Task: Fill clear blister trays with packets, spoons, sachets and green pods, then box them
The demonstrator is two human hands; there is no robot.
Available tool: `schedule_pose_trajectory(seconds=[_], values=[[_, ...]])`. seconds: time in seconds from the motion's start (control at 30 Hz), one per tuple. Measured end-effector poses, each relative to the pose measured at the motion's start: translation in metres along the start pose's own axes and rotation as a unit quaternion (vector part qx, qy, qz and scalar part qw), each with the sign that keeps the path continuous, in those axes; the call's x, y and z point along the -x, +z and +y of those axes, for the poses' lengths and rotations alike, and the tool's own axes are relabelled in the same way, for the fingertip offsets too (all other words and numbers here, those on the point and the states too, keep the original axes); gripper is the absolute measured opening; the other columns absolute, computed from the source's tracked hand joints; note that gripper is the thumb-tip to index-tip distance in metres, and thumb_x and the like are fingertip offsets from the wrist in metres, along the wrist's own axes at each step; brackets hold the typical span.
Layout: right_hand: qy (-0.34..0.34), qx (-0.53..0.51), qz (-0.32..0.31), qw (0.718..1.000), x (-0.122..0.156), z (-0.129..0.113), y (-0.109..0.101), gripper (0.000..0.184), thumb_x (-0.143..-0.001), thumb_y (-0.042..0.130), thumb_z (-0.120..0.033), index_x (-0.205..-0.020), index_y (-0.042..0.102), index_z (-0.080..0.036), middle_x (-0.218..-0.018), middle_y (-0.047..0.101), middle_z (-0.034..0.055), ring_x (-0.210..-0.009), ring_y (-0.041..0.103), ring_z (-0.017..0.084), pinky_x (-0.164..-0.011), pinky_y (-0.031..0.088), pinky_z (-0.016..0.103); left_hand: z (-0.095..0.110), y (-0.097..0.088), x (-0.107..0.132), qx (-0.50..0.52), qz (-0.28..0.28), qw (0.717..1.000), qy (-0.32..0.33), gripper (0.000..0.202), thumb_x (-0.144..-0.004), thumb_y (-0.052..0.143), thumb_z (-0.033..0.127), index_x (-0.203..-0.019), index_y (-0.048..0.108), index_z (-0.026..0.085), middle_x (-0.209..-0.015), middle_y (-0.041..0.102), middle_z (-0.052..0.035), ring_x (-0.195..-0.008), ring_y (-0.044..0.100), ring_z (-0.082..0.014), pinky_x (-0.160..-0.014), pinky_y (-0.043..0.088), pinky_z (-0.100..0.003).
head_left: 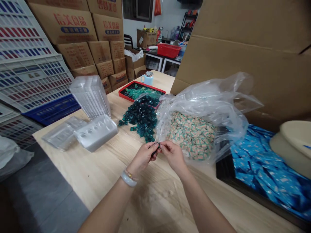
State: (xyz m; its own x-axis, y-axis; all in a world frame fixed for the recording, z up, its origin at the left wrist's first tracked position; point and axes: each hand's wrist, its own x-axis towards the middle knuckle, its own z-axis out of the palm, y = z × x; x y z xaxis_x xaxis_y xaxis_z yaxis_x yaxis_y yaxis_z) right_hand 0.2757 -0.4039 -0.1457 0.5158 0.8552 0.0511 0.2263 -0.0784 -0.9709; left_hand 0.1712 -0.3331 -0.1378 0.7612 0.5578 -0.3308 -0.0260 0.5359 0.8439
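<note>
Above the table (97,174): small dark piece (155,148) held.
Left hand (144,157) and right hand (173,156) both pinch it; green pile (142,118) at 12 o'clock, clear bag (206,106) at 2 o'clock.

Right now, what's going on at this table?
A person's left hand and right hand pinch one small dark piece between their fingertips, just above the light wooden table. Just beyond the hands lies a loose pile of dark green wrapped pieces, next to an open clear plastic bag of pale orange-and-green packets. Clear plastic blister trays lie to the left. A black tray of blue sachets sits to the right.
</note>
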Motion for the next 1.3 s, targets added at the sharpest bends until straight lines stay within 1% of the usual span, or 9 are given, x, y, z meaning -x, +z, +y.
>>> schedule_pose_trajectory(seconds=[0.1, 0.3, 0.43, 0.6, 0.77, 0.9, 1.0, 1.1, 1.3], values=[[0.001, 0.033, 0.000, 0.999, 0.003, -0.007, -0.004, 0.016, -0.070, 0.050, -0.026, -0.059, 0.059, -0.019, -0.054, 0.053, -0.0012, -0.053, 0.047, 0.012, -0.051, 0.035, 0.022, 0.000, -0.001, 0.004, -0.151, 0.035, 0.985, 0.078, 0.032, -0.069, 0.058, 0.031, -0.096, 0.057, 0.014, -0.061, 0.052, 0.0023, -0.044, 0.040, -0.0059, -0.042, 0.030, -0.018], [0.056, -0.009, 0.007, 0.998, 0.010, -0.017, -0.005, 0.010, -0.060, 0.050, -0.022, -0.053, 0.056, -0.019, -0.045, 0.046, -0.0045, -0.045, 0.039, 0.009, -0.045, 0.030, 0.021, -0.003, -0.007, 0.012, -0.391, 0.033, 0.888, 0.242, 0.026, -0.077, 0.050, 0.022, -0.099, 0.062, 0.019, -0.094, 0.061, -0.0078, -0.090, 0.054, -0.0190, -0.082, 0.039, -0.029], [0.101, -0.075, -0.016, 0.992, 0.012, -0.019, -0.005, 0.011, -0.062, 0.053, -0.027, -0.060, 0.058, -0.018, -0.047, 0.050, -0.0042, -0.044, 0.041, 0.009, -0.044, 0.033, 0.021, -0.004, -0.008, 0.015, -0.403, 0.022, 0.884, 0.236, 0.030, -0.077, 0.047, 0.020, -0.105, 0.059, 0.020, -0.099, 0.061, -0.0085, -0.093, 0.054, -0.0201, -0.087, 0.037, -0.031], [0.050, -0.025, -0.017, 0.998, 0.012, -0.018, -0.005, 0.011, -0.063, 0.056, -0.029, -0.058, 0.056, -0.018, -0.049, 0.049, -0.0038, -0.047, 0.042, 0.009, -0.045, 0.033, 0.020, -0.001, -0.002, 0.018, -0.433, -0.004, 0.871, 0.233, 0.024, -0.078, 0.043, 0.016, -0.095, 0.061, 0.020, -0.090, 0.063, -0.0069, -0.083, 0.056, -0.0185, -0.078, 0.040, -0.028], [0.042, -0.044, -0.020, 0.998, 0.013, -0.026, -0.003, 0.016, -0.063, 0.056, -0.031, -0.055, 0.049, -0.020, -0.045, 0.041, -0.0051, -0.043, 0.036, 0.008, -0.042, 0.030, 0.020, 0.002, -0.016, 0.009, -0.452, 0.102, 0.851, 0.248, 0.023, -0.076, 0.043, 0.014, -0.088, 0.062, 0.020, -0.086, 0.062, -0.0068, -0.081, 0.055, -0.0177, -0.077, 0.039, -0.027], [0.046, -0.095, -0.035, 0.994, -0.025, -0.046, 0.004, 0.024, -0.069, 0.052, -0.038, -0.056, 0.044, -0.020, -0.043, 0.037, -0.0061, -0.040, 0.035, 0.008, -0.043, 0.033, 0.021, -0.003, -0.031, -0.005, -0.351, 0.128, 0.912, 0.171, 0.015, -0.071, 0.048, 0.014, -0.074, 0.063, 0.017, -0.062, 0.056, -0.0015, -0.059, 0.051, -0.0122, -0.058, 0.039, -0.022], [-0.047, 0.103, 0.061, 0.992, -0.079, -0.057, 0.011, 0.019, -0.071, 0.051, -0.026, -0.055, 0.046, -0.019, -0.049, 0.040, -0.0039, -0.048, 0.040, 0.010, -0.051, 0.036, 0.023, -0.007, -0.031, -0.005, -0.192, 0.100, 0.975, 0.050, 0.014, -0.069, 0.050, 0.020, -0.078, 0.059, 0.014, -0.046, 0.040, 0.0056, -0.038, 0.034, -0.0060, -0.038, 0.025, -0.017], [-0.119, 0.248, 0.044, 0.961, -0.104, -0.056, 0.014, 0.012, -0.069, 0.048, -0.009, -0.074, 0.056, -0.017, -0.069, 0.051, 0.0013, -0.064, 0.047, 0.013, -0.065, 0.038, 0.027, -0.006, -0.026, 0.006, -0.067, 0.098, 0.993, 0.009, 0.021, -0.064, 0.057, 0.023, -0.082, 0.054, 0.014, -0.054, 0.047, 0.0051, -0.036, 0.031, -0.0026, -0.036, 0.019, -0.016], [-0.129, 0.184, -0.127, 0.966, 0.003, -0.026, -0.006, 0.018, -0.081, 0.045, -0.024, -0.083, 0.062, -0.021, -0.068, 0.053, 0.0005, -0.064, 0.050, 0.012, -0.064, 0.040, 0.024, -0.021, -0.015, 0.031, 0.034, 0.005, 0.996, -0.081, 0.018, -0.060, 0.062, 0.026, -0.068, 0.051, 0.013, -0.056, 0.049, 0.0036, -0.039, 0.034, -0.0015, -0.037, 0.017, -0.015]])
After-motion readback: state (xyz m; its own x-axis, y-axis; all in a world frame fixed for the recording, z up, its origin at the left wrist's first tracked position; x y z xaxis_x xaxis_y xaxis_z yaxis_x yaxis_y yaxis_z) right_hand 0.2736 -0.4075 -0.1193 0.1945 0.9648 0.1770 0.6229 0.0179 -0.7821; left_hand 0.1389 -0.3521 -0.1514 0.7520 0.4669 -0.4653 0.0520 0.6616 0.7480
